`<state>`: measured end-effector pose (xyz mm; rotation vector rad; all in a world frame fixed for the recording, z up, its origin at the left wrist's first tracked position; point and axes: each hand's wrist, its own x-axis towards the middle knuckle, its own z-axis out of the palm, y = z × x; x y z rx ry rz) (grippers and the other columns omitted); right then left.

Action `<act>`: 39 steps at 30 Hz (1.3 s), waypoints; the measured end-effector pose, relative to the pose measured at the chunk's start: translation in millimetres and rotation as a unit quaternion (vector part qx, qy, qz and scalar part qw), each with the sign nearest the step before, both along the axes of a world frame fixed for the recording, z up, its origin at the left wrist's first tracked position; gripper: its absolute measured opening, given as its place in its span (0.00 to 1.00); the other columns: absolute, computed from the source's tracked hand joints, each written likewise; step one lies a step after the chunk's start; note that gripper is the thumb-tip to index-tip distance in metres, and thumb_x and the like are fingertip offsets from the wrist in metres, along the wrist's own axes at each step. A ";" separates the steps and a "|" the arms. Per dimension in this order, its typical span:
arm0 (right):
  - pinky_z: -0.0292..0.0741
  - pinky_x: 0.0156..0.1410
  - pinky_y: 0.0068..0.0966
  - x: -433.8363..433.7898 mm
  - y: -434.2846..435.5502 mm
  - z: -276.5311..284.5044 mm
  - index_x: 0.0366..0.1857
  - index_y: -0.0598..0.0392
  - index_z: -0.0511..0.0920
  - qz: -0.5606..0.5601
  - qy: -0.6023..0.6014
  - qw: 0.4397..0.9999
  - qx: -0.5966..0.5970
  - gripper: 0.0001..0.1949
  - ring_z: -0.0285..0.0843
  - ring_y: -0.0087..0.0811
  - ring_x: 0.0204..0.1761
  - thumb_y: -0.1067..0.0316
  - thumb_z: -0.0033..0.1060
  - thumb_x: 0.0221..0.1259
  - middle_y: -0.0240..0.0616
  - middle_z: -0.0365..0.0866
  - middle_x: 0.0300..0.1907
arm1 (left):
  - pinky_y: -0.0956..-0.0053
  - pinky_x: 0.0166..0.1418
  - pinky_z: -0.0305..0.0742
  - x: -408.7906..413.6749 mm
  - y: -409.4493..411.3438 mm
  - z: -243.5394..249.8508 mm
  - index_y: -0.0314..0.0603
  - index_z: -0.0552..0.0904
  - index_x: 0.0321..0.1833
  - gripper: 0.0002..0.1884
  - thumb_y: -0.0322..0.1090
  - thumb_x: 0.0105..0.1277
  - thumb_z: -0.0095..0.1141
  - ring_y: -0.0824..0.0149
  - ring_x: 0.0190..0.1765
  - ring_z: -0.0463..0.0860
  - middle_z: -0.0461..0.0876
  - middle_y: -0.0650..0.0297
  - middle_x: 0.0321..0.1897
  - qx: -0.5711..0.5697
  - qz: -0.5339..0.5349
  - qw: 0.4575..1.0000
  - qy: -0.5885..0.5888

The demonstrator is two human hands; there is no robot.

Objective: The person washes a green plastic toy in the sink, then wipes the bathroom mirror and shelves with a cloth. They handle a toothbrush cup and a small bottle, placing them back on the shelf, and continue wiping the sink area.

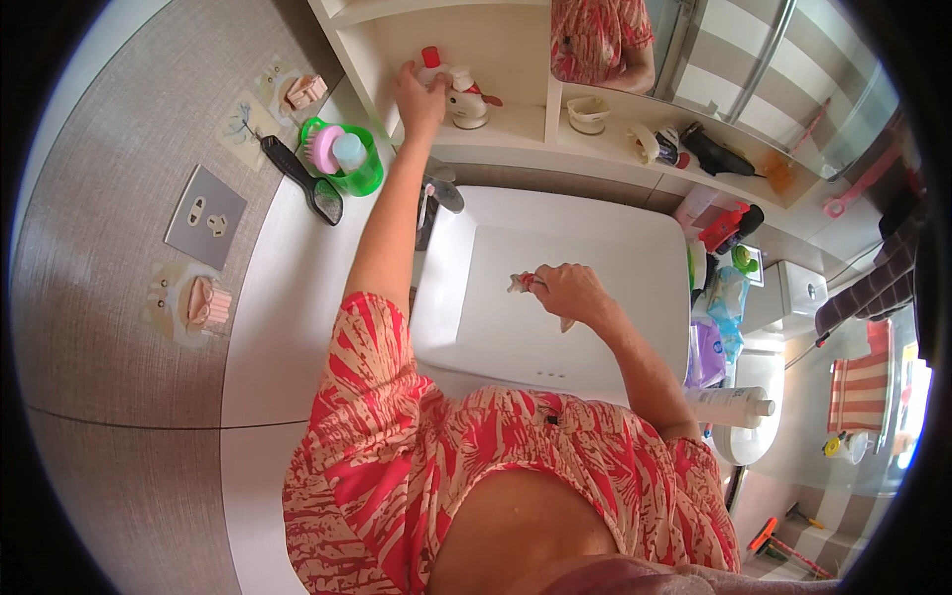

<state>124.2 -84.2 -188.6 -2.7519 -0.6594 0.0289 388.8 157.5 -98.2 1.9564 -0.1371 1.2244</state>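
My left hand reaches up into the left shelf compartment, its fingers around a white container with a red cap. Much of that container is hidden by the fingers. Just right of it stands a white animal-shaped holder with a red-and-white item on top. Over the white rectangular washbasin, my right hand is closed on a small crumpled cloth, white with red. One end of the cloth sticks out to the left of the fist. A pale tip shows below it.
A grey faucet rises at the basin's back left corner. On the left ledge are a green cup with a pink brush and a black hairbrush. Bottles and a purple pack line the right side. A mirror hangs above the shelf.
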 end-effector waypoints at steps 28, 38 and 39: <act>0.79 0.35 0.37 -1.5 0.3 -5.8 0.34 0.57 0.82 0.019 -0.005 1.000 0.019 0.22 0.83 0.44 0.24 0.50 0.41 0.74 0.43 0.84 0.23 | 0.66 0.56 0.76 -12.4 25.6 26.5 0.42 0.73 0.64 0.44 0.56 0.46 0.75 0.63 0.58 0.78 0.80 0.60 0.55 0.001 -0.290 0.872 0.394; 0.80 0.34 0.34 1.1 -5.0 -4.9 0.35 0.56 0.82 0.017 -0.024 0.999 -0.035 0.21 0.84 0.41 0.25 0.50 0.43 0.74 0.41 0.85 0.23 | 0.64 0.54 0.79 -46.2 0.0 46.0 0.38 0.75 0.60 0.44 0.57 0.42 0.76 0.60 0.57 0.79 0.76 0.52 0.59 -0.045 -0.315 0.863 0.393; 0.80 0.34 0.34 1.2 -5.9 -5.3 0.35 0.56 0.82 0.023 -0.048 0.997 -0.059 0.21 0.84 0.40 0.24 0.50 0.44 0.74 0.41 0.85 0.23 | 0.63 0.54 0.79 -40.0 10.9 41.0 0.36 0.75 0.59 0.44 0.57 0.43 0.76 0.59 0.57 0.79 0.76 0.51 0.60 -0.023 -0.269 0.891 0.365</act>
